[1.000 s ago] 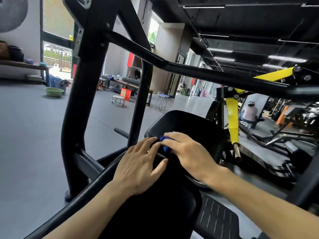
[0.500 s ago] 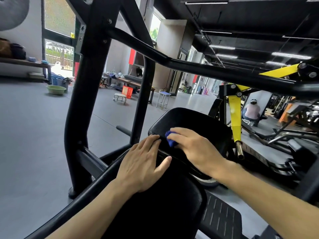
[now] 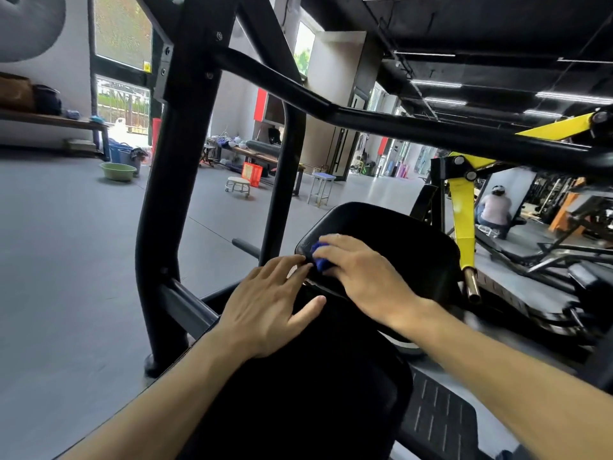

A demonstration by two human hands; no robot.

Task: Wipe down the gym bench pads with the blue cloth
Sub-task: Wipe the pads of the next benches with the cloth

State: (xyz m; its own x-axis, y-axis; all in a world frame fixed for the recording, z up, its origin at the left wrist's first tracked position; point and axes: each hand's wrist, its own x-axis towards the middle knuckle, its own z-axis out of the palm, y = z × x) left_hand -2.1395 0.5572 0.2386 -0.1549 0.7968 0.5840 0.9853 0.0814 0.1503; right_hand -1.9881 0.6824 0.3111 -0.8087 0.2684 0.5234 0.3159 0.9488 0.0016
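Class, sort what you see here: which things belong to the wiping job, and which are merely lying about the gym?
Belongs to the job:
- blue cloth, under the right hand
- far black pad
- near black pad, with the left hand resting on it

Lying about:
- green basin
- orange crate
- small round stool
- blue-topped stool

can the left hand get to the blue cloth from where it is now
Probably yes. The left hand rests flat on the near pad, its fingers reaching almost to the blue cloth, which the right hand holds on the far pad. Only the right hand covers the cloth.
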